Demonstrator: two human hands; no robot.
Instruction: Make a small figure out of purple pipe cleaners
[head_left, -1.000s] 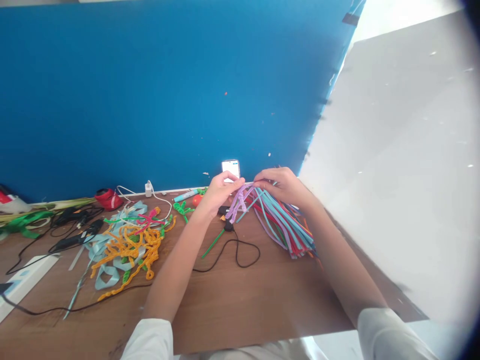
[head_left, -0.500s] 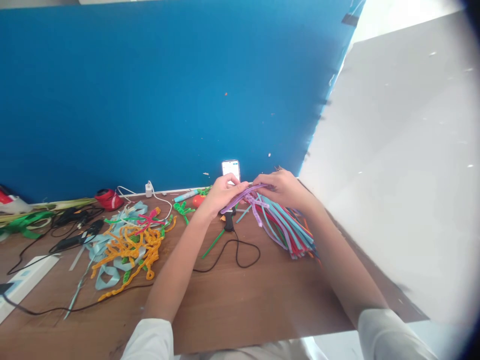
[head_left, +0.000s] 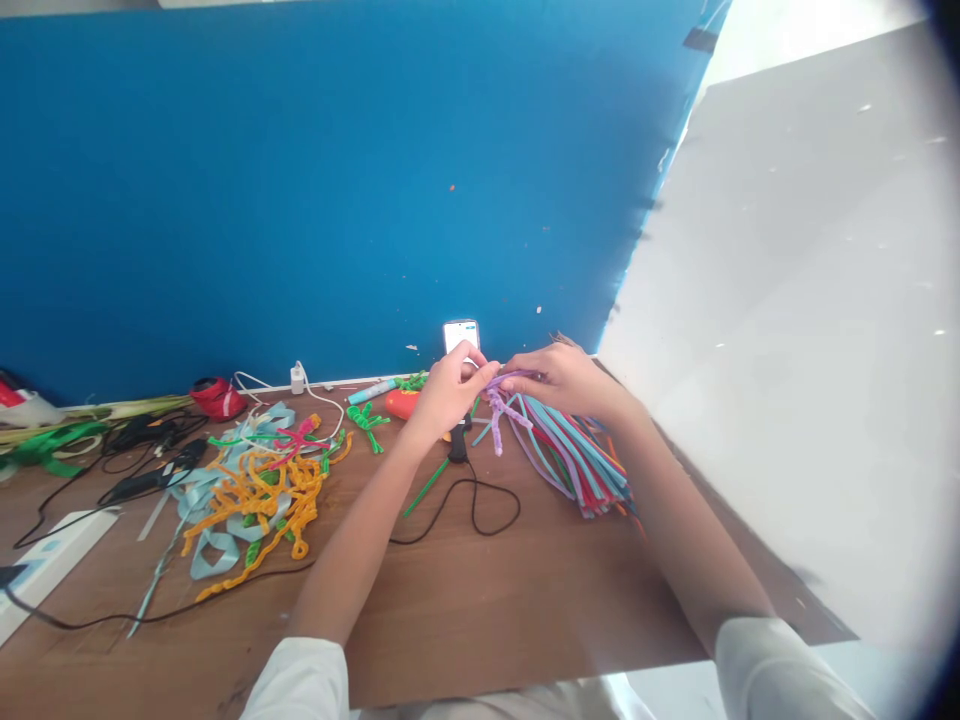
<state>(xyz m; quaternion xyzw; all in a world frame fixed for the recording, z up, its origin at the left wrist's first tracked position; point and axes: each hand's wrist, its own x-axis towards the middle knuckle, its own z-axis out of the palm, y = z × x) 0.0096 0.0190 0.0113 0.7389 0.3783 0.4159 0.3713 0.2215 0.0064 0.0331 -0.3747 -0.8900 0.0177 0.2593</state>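
Observation:
Purple pipe cleaners [head_left: 498, 420], partly twisted together, hang between my two hands above the table. My left hand [head_left: 452, 392] pinches their left end with thumb and fingers. My right hand [head_left: 559, 378] is closed on the purple strand from the other side; its fingertips hide part of the join. Beneath my right hand lies a bundle of pipe cleaners [head_left: 581, 460] in blue, red, purple and other colours. Just below my left hand is a black-handled tool [head_left: 458, 445] with a cord, its upper part hidden, and a green pipe cleaner [head_left: 426, 488] beside it.
A lit phone [head_left: 460, 334] leans against the blue partition [head_left: 337, 200]. Left of my arm are a green twisted figure [head_left: 365, 425] and a tangle of orange pipe cleaners [head_left: 277, 490] with light-blue ribbon [head_left: 212, 555]. A white power strip [head_left: 64, 565] and black cables lie farther left.
My left hand has turned slightly, and the long purple strand that lay across its fingers no longer sticks out to the lower left. The dangling purple piece has shifted left.

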